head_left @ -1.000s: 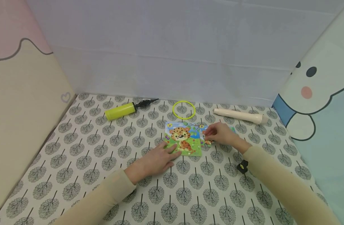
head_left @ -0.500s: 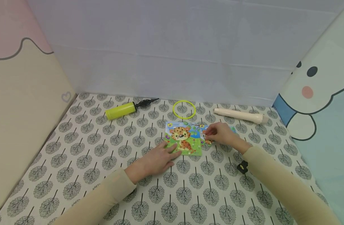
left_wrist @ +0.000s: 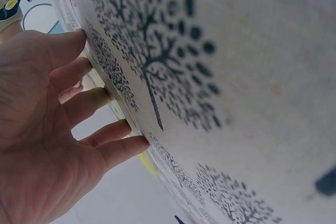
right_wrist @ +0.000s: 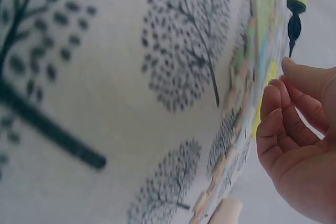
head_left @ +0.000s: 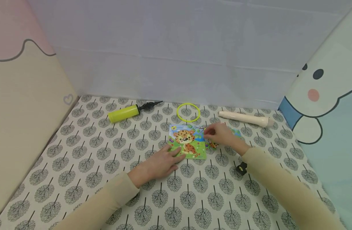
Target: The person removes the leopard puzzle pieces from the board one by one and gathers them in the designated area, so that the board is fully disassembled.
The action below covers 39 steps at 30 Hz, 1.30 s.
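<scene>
1. Tree-printed cloth [head_left: 78, 166]: spread flat beneath everything; both hands are rested on it or worked just above it.
2. Cream tube [head_left: 245, 118]: laid beyond the right hand, long axis running left to right, wider end to the right.
3. Yellow pump [head_left: 124, 113]: placed well beyond and left of the left hand, black nozzle pointed right.
4. Leopard puzzle board [head_left: 188, 142]: laid flat between the two hands, picture upright to the viewer, its edges roughly square to the cloth's near edge.
5. Left hand [head_left: 161, 163]: fingers spread straight, palm down; fingertips [left_wrist: 134, 142] are pressed against the board's near left corner.
6. Right hand [head_left: 222, 135]: fingers curled together at the board's right edge; whether a piece is pinched cannot be told.
7. Yellow ring [head_left: 188, 112]: laid flat just beyond the board.
8. Loose puzzle pieces [head_left: 213, 145]: seen under and just beside the right hand, touching the board's right edge.
</scene>
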Each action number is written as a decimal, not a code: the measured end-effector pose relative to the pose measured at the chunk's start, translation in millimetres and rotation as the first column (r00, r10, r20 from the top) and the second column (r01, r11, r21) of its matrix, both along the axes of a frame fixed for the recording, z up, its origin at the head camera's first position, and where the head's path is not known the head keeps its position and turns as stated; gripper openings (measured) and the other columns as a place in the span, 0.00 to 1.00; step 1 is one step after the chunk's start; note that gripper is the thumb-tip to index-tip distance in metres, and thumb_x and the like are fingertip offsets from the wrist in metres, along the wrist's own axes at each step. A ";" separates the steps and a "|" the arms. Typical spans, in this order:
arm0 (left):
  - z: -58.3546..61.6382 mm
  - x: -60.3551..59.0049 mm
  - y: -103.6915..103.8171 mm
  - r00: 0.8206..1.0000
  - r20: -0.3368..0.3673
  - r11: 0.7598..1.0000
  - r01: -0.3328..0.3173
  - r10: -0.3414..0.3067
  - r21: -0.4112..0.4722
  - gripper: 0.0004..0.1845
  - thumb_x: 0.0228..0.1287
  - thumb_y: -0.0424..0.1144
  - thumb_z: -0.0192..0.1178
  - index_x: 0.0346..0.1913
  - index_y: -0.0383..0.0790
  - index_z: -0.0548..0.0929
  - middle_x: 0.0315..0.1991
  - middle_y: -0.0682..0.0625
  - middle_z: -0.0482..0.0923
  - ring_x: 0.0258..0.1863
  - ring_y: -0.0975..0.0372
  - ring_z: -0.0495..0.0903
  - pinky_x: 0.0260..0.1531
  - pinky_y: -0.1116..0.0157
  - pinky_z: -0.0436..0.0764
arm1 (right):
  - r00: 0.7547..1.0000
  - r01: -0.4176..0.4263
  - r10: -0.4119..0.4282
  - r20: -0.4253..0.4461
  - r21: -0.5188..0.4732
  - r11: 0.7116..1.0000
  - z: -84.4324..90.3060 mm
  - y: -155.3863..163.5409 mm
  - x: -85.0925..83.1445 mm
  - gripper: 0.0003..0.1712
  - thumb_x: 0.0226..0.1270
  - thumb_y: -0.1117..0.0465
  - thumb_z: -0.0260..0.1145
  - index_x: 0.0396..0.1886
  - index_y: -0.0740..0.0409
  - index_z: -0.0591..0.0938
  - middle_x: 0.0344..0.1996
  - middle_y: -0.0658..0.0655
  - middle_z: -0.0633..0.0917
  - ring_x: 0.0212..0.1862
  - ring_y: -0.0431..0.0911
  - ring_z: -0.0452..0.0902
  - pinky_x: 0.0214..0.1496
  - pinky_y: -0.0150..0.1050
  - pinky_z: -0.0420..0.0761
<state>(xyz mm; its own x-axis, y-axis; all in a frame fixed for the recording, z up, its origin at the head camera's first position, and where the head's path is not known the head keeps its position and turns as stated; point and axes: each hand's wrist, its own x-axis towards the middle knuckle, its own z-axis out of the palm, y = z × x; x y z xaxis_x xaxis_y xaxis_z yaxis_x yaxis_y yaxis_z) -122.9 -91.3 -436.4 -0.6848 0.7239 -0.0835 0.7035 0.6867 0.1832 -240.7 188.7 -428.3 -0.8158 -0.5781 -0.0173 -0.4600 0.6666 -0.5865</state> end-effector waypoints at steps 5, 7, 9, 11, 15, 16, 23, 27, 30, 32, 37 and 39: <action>-0.1 0.0 -1.9 1.000 -0.007 1.000 0.001 -0.001 -0.002 0.29 0.71 0.48 0.53 0.72 0.49 0.63 0.71 0.42 0.55 0.66 0.44 0.58 0.65 0.52 0.61 | 0.999 -0.052 0.052 -0.012 0.015 0.999 -5.1 -21.2 2.9 0.11 0.62 0.59 0.69 0.42 0.60 0.84 0.32 0.49 0.84 0.34 0.41 0.79 0.38 0.39 0.81; -0.3 -0.1 -1.8 1.000 -0.011 1.000 0.005 -0.005 0.002 0.29 0.70 0.48 0.53 0.72 0.48 0.63 0.71 0.42 0.55 0.66 0.44 0.59 0.65 0.52 0.61 | 0.998 -0.055 0.055 -0.015 0.016 0.998 -6.2 -29.2 4.5 0.13 0.61 0.60 0.70 0.43 0.61 0.84 0.33 0.50 0.84 0.35 0.42 0.80 0.38 0.39 0.81; -0.3 0.2 -1.4 1.000 -0.011 1.000 0.009 -0.009 0.006 0.29 0.70 0.48 0.53 0.72 0.48 0.63 0.71 0.42 0.55 0.66 0.43 0.58 0.65 0.52 0.61 | 0.999 -0.051 0.051 -0.009 0.022 0.998 -7.5 -36.5 5.7 0.14 0.62 0.60 0.70 0.45 0.61 0.84 0.33 0.50 0.84 0.35 0.41 0.80 0.38 0.37 0.81; -0.7 0.2 -0.4 1.000 -0.012 1.000 0.008 -0.008 0.007 0.29 0.70 0.49 0.53 0.72 0.48 0.63 0.71 0.42 0.55 0.66 0.43 0.58 0.65 0.52 0.61 | 0.999 -0.044 0.044 0.004 0.022 0.999 -8.9 -43.1 5.9 0.16 0.62 0.60 0.70 0.47 0.62 0.84 0.34 0.51 0.85 0.35 0.40 0.80 0.38 0.34 0.81; -1.1 0.4 0.8 1.000 -0.012 1.000 -0.003 0.003 -0.010 0.29 0.70 0.50 0.52 0.72 0.49 0.63 0.72 0.42 0.55 0.66 0.44 0.58 0.64 0.52 0.63 | 0.999 -0.036 0.034 0.038 0.032 0.999 -8.5 -54.4 6.3 0.23 0.60 0.59 0.71 0.54 0.63 0.81 0.35 0.52 0.84 0.33 0.40 0.79 0.34 0.33 0.81; -1.0 0.4 0.9 1.000 -0.012 1.000 -0.005 0.005 -0.013 0.29 0.70 0.50 0.52 0.72 0.49 0.63 0.72 0.43 0.55 0.66 0.44 0.58 0.64 0.52 0.63 | 0.998 -0.036 0.035 0.048 0.031 0.999 -7.8 -56.7 6.4 0.24 0.59 0.59 0.72 0.55 0.63 0.80 0.35 0.53 0.84 0.33 0.41 0.79 0.34 0.33 0.81; 0.6 -0.2 0.2 1.000 0.000 1.000 -0.005 0.005 -0.006 0.29 0.71 0.49 0.52 0.72 0.49 0.63 0.72 0.43 0.54 0.66 0.44 0.57 0.65 0.52 0.61 | 0.996 -0.064 0.062 0.070 0.032 0.997 -8.3 -64.2 5.6 0.26 0.58 0.58 0.73 0.53 0.65 0.80 0.36 0.54 0.84 0.34 0.41 0.79 0.36 0.34 0.81; 1.0 -0.3 0.2 1.000 -0.012 1.000 -0.001 0.001 -0.011 0.29 0.70 0.49 0.52 0.72 0.49 0.63 0.72 0.42 0.55 0.66 0.43 0.57 0.65 0.51 0.60 | 0.994 -0.019 0.017 0.107 0.020 1.000 -9.7 -65.9 4.6 0.22 0.60 0.58 0.71 0.52 0.64 0.81 0.33 0.51 0.82 0.34 0.41 0.77 0.35 0.33 0.80; 0.9 -0.3 0.4 1.000 -0.014 1.000 0.001 -0.001 -0.015 0.29 0.71 0.49 0.52 0.72 0.49 0.63 0.72 0.42 0.55 0.67 0.43 0.57 0.65 0.51 0.59 | 0.991 0.020 -0.022 0.133 0.014 1.000 -10.2 -67.1 3.9 0.19 0.61 0.60 0.69 0.50 0.63 0.82 0.32 0.50 0.81 0.34 0.42 0.77 0.35 0.33 0.80; 0.9 -0.3 0.6 1.000 -0.009 1.000 0.000 0.000 -0.018 0.29 0.71 0.50 0.52 0.72 0.49 0.62 0.72 0.42 0.54 0.67 0.43 0.57 0.66 0.51 0.59 | 0.989 0.038 -0.039 0.144 0.010 0.999 -10.0 -67.7 3.5 0.16 0.62 0.61 0.68 0.48 0.63 0.82 0.32 0.50 0.81 0.34 0.42 0.76 0.35 0.34 0.80; 0.2 -0.3 1.1 1.000 -0.002 1.000 -0.005 0.005 -0.024 0.29 0.71 0.50 0.51 0.72 0.49 0.62 0.72 0.43 0.54 0.67 0.43 0.56 0.66 0.52 0.57 | 0.985 0.053 -0.053 0.163 0.003 0.999 -10.2 -68.7 1.7 0.11 0.66 0.61 0.65 0.45 0.63 0.82 0.31 0.50 0.81 0.32 0.42 0.77 0.32 0.34 0.80; -0.5 -0.6 1.3 1.000 -0.007 1.000 -0.003 0.002 -0.026 0.29 0.71 0.50 0.51 0.72 0.49 0.62 0.72 0.43 0.54 0.67 0.44 0.56 0.66 0.52 0.57 | 0.983 0.059 -0.059 0.173 0.003 0.998 -10.1 -68.9 1.5 0.10 0.67 0.61 0.64 0.45 0.62 0.82 0.30 0.50 0.81 0.31 0.42 0.77 0.31 0.34 0.79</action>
